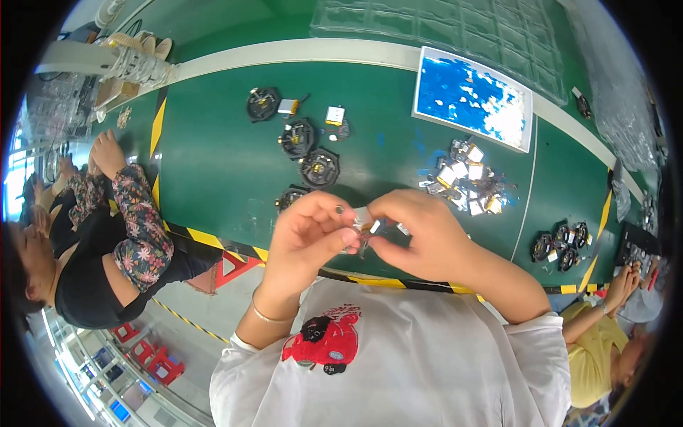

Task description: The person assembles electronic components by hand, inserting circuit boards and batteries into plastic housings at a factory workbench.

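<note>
My left hand (302,235) and my right hand (427,235) meet over the near edge of the green table. Between their fingertips is a small silver pouch battery (361,215) with a white tab and thin wires. Both hands are closed on it, and the fingers partly cover it. A small round dark piece (339,209) shows at my left index finger. Just beyond my left hand lies a black round housing (292,197), partly hidden. Farther off sit more black housings (320,168), with a loose battery (335,115) beside them.
To the right lies a heap of batteries with wires (462,174). Behind it stands a white box (528,122) with blue and white bits inside. More black housings (562,245) are at the far right. A person in a floral sleeve (142,224) works at left, others at right.
</note>
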